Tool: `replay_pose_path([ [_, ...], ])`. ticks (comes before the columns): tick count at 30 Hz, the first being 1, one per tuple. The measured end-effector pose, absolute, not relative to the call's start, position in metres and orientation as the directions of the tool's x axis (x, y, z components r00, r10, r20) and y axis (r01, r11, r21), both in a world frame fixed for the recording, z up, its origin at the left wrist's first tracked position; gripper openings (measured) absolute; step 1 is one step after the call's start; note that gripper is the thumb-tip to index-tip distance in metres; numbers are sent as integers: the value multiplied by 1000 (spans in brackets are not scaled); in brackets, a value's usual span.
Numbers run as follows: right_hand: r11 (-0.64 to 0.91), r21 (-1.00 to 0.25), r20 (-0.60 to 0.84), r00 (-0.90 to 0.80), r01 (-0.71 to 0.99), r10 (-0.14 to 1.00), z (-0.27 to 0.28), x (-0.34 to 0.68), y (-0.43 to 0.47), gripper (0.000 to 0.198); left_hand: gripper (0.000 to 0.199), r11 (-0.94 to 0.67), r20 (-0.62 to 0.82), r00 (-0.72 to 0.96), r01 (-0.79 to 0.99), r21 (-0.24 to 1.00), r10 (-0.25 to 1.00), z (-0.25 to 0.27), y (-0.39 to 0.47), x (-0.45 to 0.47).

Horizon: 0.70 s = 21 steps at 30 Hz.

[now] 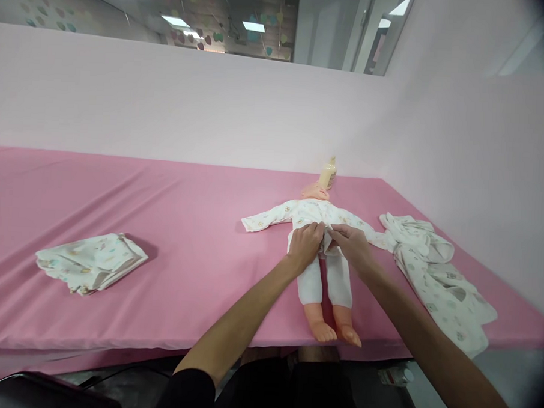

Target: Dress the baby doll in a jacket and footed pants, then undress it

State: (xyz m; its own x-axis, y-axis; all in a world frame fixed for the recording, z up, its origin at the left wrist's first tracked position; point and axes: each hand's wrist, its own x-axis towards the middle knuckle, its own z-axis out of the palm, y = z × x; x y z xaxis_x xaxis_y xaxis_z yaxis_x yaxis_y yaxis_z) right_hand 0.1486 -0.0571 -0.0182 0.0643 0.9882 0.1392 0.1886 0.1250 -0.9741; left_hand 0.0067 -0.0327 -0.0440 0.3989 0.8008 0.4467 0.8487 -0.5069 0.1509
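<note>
A baby doll (316, 193) lies on its back on the pink-covered table, feet toward me. It wears a white patterned long-sleeved top (278, 214) with the sleeves spread out, and white pants (339, 279). My left hand (305, 246) is closed on the lower front edge of the top, at the doll's waist. Close beside it, my right hand (349, 240) pinches the same edge between thumb and fingers. A raised fold of cloth stands between the two hands. The exact spot under the fingertips is partly hidden.
A folded patterned cloth (93, 262) lies at the left on the pink tablecloth (199, 225). White patterned baby clothes (435, 277) are heaped at the right, near the doll's sleeve. A pale yellow pump bottle (328, 173) stands behind the doll's head. White walls border the table behind and at right.
</note>
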Motion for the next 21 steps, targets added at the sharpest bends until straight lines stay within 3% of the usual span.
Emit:
replay_pose_path([
  [7, 261, -881, 260, -56, 395, 964, -9, 151, -64, 36, 19, -529, 490, 394, 832, 170, 778, -47, -31, 6],
  [13, 105, -990, 105, -5, 91, 994, -12, 161, -44, 35, 22, -504, 533, 326, 832, 229, 780, -52, -25, 9],
  [21, 19, -974, 12, 32, -226, 999, -25, 147, -37, 41, 24, -448, 499, 265, 845, 292, 825, -50, -24, 9],
])
